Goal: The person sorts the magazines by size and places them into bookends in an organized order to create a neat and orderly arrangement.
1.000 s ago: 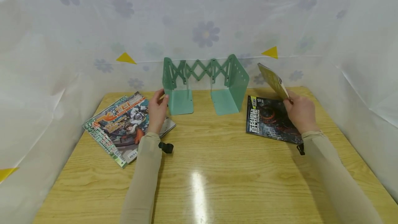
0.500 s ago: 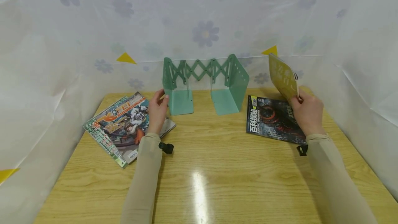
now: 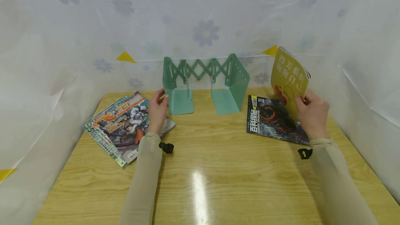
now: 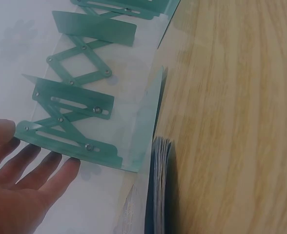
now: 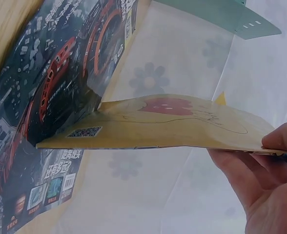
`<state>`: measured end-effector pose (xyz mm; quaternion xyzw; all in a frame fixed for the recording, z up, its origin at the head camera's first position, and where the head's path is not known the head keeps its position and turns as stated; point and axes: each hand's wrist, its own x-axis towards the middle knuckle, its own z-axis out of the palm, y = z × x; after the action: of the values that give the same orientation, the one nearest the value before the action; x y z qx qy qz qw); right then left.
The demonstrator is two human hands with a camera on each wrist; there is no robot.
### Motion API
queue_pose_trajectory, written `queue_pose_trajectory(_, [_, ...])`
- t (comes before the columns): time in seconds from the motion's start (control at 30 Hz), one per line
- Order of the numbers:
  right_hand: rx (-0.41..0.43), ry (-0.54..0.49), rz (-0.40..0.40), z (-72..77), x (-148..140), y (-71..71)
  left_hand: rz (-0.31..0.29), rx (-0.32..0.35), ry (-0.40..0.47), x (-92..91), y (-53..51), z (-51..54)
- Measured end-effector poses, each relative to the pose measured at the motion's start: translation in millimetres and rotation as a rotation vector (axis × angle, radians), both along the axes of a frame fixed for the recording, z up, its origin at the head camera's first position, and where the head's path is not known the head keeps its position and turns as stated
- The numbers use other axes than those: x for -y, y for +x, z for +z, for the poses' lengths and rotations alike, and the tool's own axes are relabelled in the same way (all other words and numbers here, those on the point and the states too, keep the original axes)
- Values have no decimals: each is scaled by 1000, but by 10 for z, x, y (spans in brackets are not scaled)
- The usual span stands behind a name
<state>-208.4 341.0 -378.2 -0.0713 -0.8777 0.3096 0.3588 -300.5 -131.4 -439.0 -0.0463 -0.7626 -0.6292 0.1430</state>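
Observation:
A yellow magazine [image 3: 289, 75] stands upright, pinched at its right edge between the thumb and fingers of the right hand [image 3: 314, 115]. In the right wrist view its lower end touches the dark magazine [image 5: 55, 83] lying flat beneath. The left hand [image 3: 157, 114] is at the outer side of the left end plate of a green expandable bookend [image 3: 182, 102]. In the left wrist view the left hand's fingertips [image 4: 72, 163] touch that plate's edge, with the thumb close to its corner.
Several overlapping magazines [image 3: 125, 124] lie at the left of the wooden table [image 3: 200, 169], partly under the left forearm. Behind the bookend hangs a white flowered sheet [image 3: 200, 9] with yellow triangles, and its sides enclose the table.
The right hand has moved right with the yellow magazine, which has turned so its cover faces the head camera more. The left hand and the bookend have stayed in place.

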Motion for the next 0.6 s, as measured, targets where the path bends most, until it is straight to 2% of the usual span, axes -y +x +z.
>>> queue_pose_trajectory(0.13, [24, -54, -21, 15, 13, 43, 4, 1, -3, -2, 7, 16])
queue_pose_trajectory(0.3, [29, -68, -33, 22, 18, 83, -1, 5, 1, 4, -4, 12])
queue_pose_trajectory(0.5, [-45, -42, 5, 8, 49, 147, -17, 22, 16, 10, -10, 2])
queue_pose_trajectory(0.6, [-57, -53, 4, 2, 75, 181, -23, 31, 9, -21, 98, 145])
